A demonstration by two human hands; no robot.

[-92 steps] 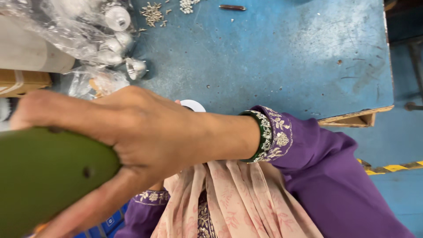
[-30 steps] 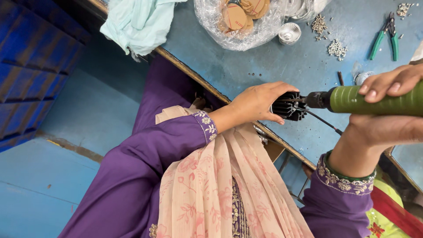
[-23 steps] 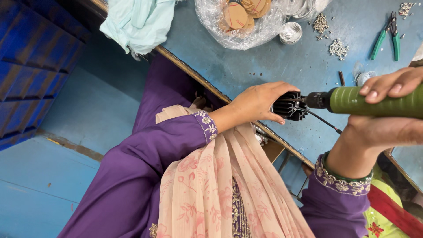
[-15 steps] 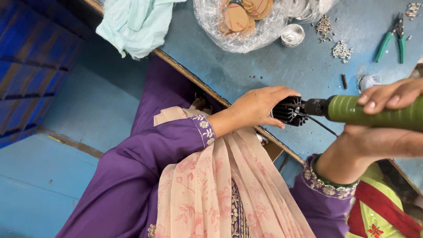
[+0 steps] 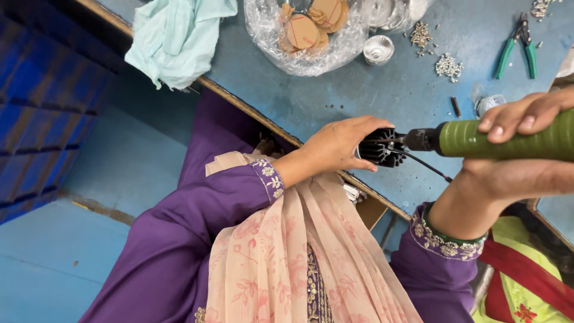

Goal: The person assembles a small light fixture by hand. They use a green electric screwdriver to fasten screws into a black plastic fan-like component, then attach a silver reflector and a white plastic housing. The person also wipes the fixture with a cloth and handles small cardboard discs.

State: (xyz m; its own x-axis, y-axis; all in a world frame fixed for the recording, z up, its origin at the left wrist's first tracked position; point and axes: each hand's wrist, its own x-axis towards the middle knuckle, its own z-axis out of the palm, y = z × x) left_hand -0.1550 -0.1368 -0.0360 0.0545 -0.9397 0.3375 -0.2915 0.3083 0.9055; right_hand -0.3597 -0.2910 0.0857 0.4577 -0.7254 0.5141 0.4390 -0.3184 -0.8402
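Observation:
My left hand (image 5: 338, 143) grips a black finned round part (image 5: 381, 147) at the near edge of the blue table (image 5: 382, 96). My right hand (image 5: 514, 161) is wrapped around a green powered screwdriver (image 5: 508, 139). The tool's dark tip is pressed into the finned part from the right. A thin black wire (image 5: 427, 166) trails from the part over the table. Purple sleeves cover both my arms.
A clear plastic bag with round brown discs (image 5: 305, 33) lies at the table's far side, beside silver cups (image 5: 378, 49) and several small screw piles (image 5: 448, 64). Green-handled pliers (image 5: 514, 48) lie far right. A pale green cloth (image 5: 176, 39) hangs over the edge. Blue crates (image 5: 42, 101) stand left.
The view has shifted slightly. Both hands stay on the finned part and the screwdriver, tip still in the part. Three seconds ago the hand with the tool filled the left of the view.

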